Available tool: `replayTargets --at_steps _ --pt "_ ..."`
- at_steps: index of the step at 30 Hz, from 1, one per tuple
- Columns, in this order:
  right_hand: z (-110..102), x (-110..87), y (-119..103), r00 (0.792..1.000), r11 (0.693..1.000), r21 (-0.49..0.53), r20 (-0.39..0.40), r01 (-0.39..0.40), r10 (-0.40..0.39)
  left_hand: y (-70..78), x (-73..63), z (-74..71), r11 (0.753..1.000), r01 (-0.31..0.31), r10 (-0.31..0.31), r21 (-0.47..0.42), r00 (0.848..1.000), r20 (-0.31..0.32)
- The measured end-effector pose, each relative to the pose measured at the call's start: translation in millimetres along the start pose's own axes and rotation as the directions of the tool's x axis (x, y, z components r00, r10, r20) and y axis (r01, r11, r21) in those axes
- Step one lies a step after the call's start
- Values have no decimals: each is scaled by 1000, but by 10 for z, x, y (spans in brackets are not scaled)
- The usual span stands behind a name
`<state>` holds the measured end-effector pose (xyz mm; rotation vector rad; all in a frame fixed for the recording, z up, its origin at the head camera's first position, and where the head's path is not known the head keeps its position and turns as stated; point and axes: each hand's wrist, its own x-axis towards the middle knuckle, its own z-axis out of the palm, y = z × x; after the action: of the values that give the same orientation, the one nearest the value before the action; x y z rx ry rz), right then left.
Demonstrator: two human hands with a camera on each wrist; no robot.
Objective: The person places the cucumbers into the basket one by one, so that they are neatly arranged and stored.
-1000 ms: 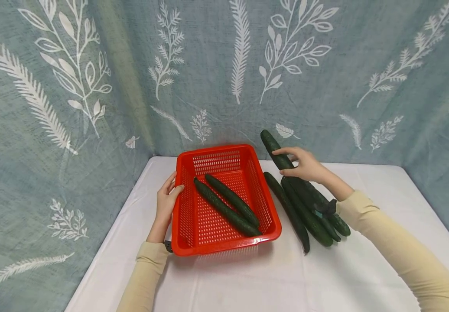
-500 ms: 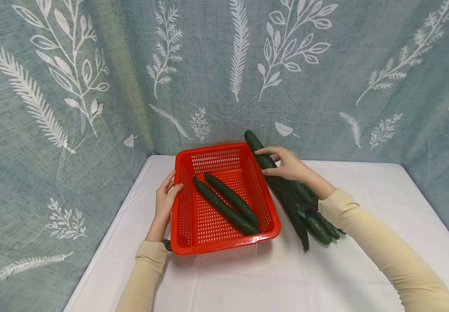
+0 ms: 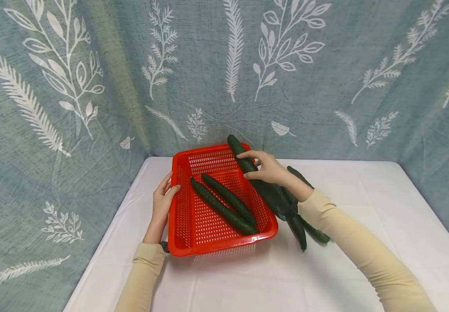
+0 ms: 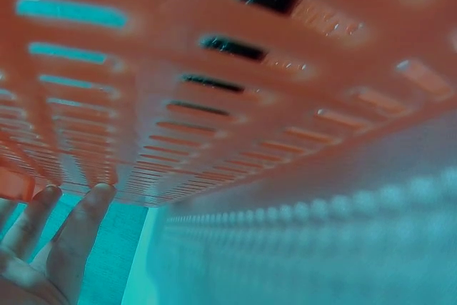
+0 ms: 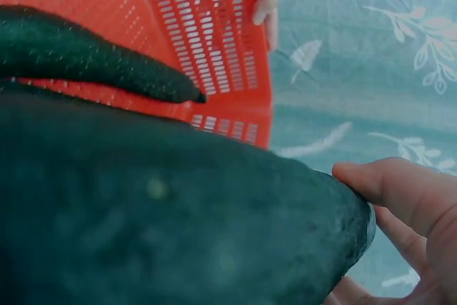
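Observation:
My right hand (image 3: 267,169) grips a dark green cucumber (image 3: 235,147) and holds it aslant over the right side of a red plastic basket (image 3: 224,248). Up close in the right wrist view, that cucumber (image 5: 178,198) fills the lower part, its end between thumb and fingers. Two more cucumbers lie side by side on the basket floor, one longer (image 3: 216,207) and one shorter (image 3: 230,198). At the basket's left rim my left hand (image 3: 164,199) holds on with thumb and fingers. In the left wrist view, fingers (image 4: 78,226) touch the slotted outer wall.
Several cucumbers (image 3: 297,236) lie on the white tablecloth (image 3: 349,190) right of the basket, partly hidden under my right forearm. A leaf-patterned curtain (image 3: 209,78) hangs along the back and left of the table.
The right hand has carried its cucumber leftward from above the pile to over the basket's right rim. The left hand stays on the left rim.

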<state>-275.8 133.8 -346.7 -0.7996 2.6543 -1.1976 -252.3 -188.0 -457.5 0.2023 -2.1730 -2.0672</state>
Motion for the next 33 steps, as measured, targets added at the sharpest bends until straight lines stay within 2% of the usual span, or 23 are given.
replayTargets --at_steps 8,15,18,27,33 --pt "176 96 -25 1000 999 47 15 14 -14 18 -15 -16 1000 6 -6 -12 1000 6" --pt "277 161 -28 998 998 44 32 52 -54 196 -115 9 1000 5 -4 -10 1000 20" --pt "293 189 -45 998 997 50 35 60 -62 228 -137 14 1000 0 1 -10 1000 26" --pt "319 311 -71 996 994 97 71 51 -58 25 -14 -18 1000 -4 4 -26 1000 19" --pt "356 389 -123 995 991 129 96 24 -36 -7 0 5 1000 -25 25 -7 1000 -7"
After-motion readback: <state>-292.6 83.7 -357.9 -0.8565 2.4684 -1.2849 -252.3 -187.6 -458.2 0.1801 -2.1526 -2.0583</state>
